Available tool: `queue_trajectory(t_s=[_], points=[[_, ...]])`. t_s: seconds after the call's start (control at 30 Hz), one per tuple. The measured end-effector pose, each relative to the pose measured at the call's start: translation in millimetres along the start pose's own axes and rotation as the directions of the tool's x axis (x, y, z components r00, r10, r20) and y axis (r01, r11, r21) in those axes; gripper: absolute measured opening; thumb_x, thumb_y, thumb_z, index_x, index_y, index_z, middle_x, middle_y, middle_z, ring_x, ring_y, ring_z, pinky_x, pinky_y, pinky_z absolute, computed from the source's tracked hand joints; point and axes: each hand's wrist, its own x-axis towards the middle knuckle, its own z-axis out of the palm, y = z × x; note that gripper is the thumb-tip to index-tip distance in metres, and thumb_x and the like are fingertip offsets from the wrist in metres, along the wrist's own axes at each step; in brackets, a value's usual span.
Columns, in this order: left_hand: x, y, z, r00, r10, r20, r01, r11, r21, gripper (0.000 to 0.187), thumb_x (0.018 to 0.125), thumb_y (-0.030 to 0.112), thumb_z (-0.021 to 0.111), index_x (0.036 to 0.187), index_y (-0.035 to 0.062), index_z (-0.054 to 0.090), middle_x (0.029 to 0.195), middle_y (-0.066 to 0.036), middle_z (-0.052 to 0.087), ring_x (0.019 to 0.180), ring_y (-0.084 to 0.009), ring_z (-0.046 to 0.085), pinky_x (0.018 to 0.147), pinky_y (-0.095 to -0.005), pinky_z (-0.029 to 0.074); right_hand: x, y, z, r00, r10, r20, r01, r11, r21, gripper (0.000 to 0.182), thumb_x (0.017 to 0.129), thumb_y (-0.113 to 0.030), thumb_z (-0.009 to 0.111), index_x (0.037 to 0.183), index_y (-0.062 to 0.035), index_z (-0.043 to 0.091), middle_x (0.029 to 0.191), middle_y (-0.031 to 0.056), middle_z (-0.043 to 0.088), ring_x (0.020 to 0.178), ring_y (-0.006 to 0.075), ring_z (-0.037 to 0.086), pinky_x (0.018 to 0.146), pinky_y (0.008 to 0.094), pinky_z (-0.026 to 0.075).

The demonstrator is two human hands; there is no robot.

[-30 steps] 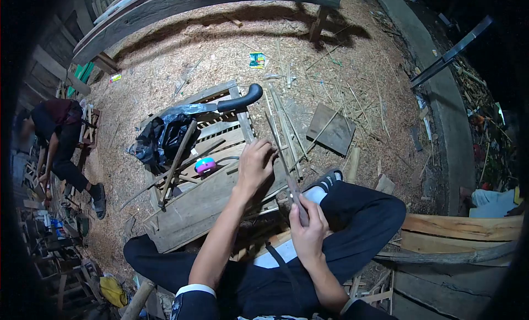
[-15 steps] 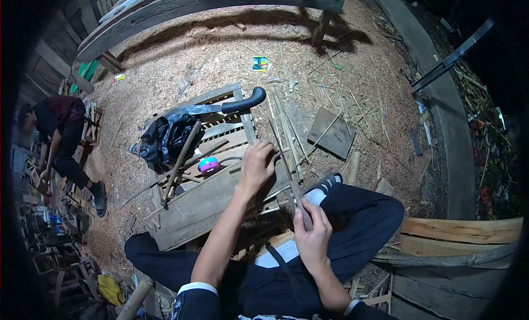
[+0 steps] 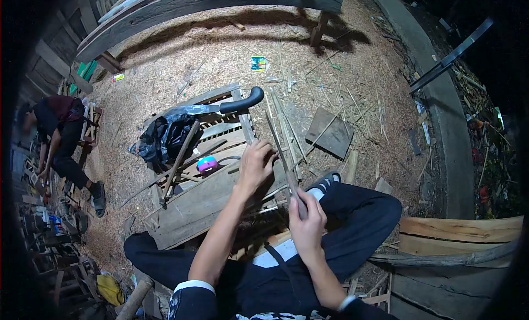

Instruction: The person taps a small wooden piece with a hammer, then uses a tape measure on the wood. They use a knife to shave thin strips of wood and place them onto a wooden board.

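My right hand (image 3: 306, 223) is wrapped round the handle end of a long narrow blade (image 3: 282, 154), which points up and slightly left. Just left of the blade, my left hand (image 3: 257, 168) has its fingers curled together over the edge of a wooden board (image 3: 193, 215); what it pinches, if anything, is too small to make out. Beyond the board lies a slatted wooden frame (image 3: 246, 127). On it rest a black-handled machete (image 3: 242, 104), a black plastic bag (image 3: 165, 138), a pink and blue round object (image 3: 207, 165) and several sticks.
A flat square board (image 3: 329, 132) and thin strips lie on the shavings-covered ground. Another person (image 3: 63, 135) bends over at the far left. A long wooden bench (image 3: 209, 10) crosses the top. Planks (image 3: 457, 232) stand at the lower right, and a post (image 3: 452, 55) leans above.
My right hand has moved slightly left and down with the blade, whose tip has shifted left. My left hand has barely moved. At the far left, the other person's arms are in a slightly different position.
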Motion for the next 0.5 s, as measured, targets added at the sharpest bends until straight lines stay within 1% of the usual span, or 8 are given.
queue_trajectory(t_s=[0.03,0.13,0.17,0.27,0.3,0.33,0.43,0.5], points=[[0,-1,1,1.000,-0.025,0.006,0.025,1.000,-0.011,0.015,0.085,0.008,0.077,0.089,0.0000,0.065,0.096,-0.014,0.064,0.096,-0.0372,0.061,0.080,-0.0466,0.048,10,8,10,0.997,-0.081,-0.020,0.081,0.997,-0.014,0.025,0.098,-0.008,0.070,0.120,0.0039,0.070,0.104,0.0239,0.072,0.095,0.0385,0.073,0.081,0.0454,0.057],[0,-2,4,0.999,-0.042,-0.021,0.041,0.999,-0.029,0.015,0.085,0.008,0.077,0.089,-0.0004,0.064,0.096,-0.015,0.064,0.096,-0.0374,0.060,0.081,-0.0471,0.048,-14,4,-10,0.997,-0.078,0.029,0.080,0.993,-0.082,0.025,0.098,-0.008,0.070,0.120,0.0045,0.070,0.104,0.0237,0.072,0.094,0.0386,0.073,0.081,0.0450,0.057],[1,-1,3,0.999,-0.044,-0.025,0.043,0.999,-0.033,0.015,0.085,0.008,0.077,0.089,-0.0004,0.064,0.096,-0.015,0.064,0.096,-0.0374,0.060,0.081,-0.0471,0.048,-25,2,-19,0.995,-0.102,-0.016,0.100,0.991,-0.091,0.025,0.098,-0.008,0.071,0.120,0.0041,0.070,0.104,0.0229,0.072,0.093,0.0381,0.073,0.081,0.0447,0.057],[-3,1,0,0.999,-0.031,0.032,0.031,0.999,-0.020,0.014,0.085,0.007,0.076,0.090,-0.0009,0.065,0.098,-0.015,0.064,0.096,-0.0378,0.060,0.081,-0.0475,0.048,-21,4,-14,0.996,-0.091,-0.014,0.089,0.991,-0.097,0.024,0.098,-0.007,0.071,0.119,0.0043,0.070,0.105,0.0230,0.072,0.092,0.0379,0.072,0.081,0.0442,0.057],[-2,-1,1,1.000,-0.019,0.022,0.020,1.000,-0.014,0.014,0.085,0.007,0.076,0.090,-0.0010,0.065,0.099,-0.015,0.065,0.096,-0.0379,0.060,0.082,-0.0474,0.048,-6,0,-5,0.999,-0.037,0.013,0.038,0.999,-0.038,0.024,0.098,-0.007,0.070,0.119,0.0048,0.070,0.105,0.0230,0.072,0.093,0.0384,0.072,0.081,0.0440,0.057],[-2,0,1,1.000,-0.011,0.013,0.012,1.000,-0.008,0.014,0.085,0.007,0.076,0.091,-0.0011,0.066,0.100,-0.015,0.066,0.096,-0.0380,0.060,0.083,-0.0472,0.048,8,8,5,0.996,-0.084,0.008,0.084,0.996,0.000,0.023,0.098,-0.007,0.070,0.118,0.0052,0.069,0.104,0.0234,0.072,0.093,0.0394,0.072,0.081,0.0438,0.057],[-2,1,-1,0.999,-0.029,0.023,0.029,1.000,0.001,0.014,0.085,0.007,0.075,0.092,-0.0008,0.067,0.100,-0.015,0.066,0.098,-0.0376,0.060,0.085,-0.0467,0.047,-7,4,-10,0.996,-0.078,0.047,0.079,0.997,-0.022,0.022,0.098,-0.006,0.070,0.117,0.0050,0.068,0.104,0.0239,0.071,0.093,0.0406,0.071,0.080,0.0444,0.056],[5,1,1,0.999,-0.035,0.009,0.035,0.999,-0.007,0.013,0.084,0.007,0.075,0.092,-0.0006,0.067,0.100,-0.015,0.066,0.098,-0.0374,0.060,0.085,-0.0465,0.047,-25,2,-25,0.994,-0.105,-0.011,0.103,0.989,-0.107,0.021,0.099,-0.008,0.070,0.115,0.0053,0.068,0.102,0.0220,0.073,0.090,0.0373,0.073,0.080,0.0411,0.056]])
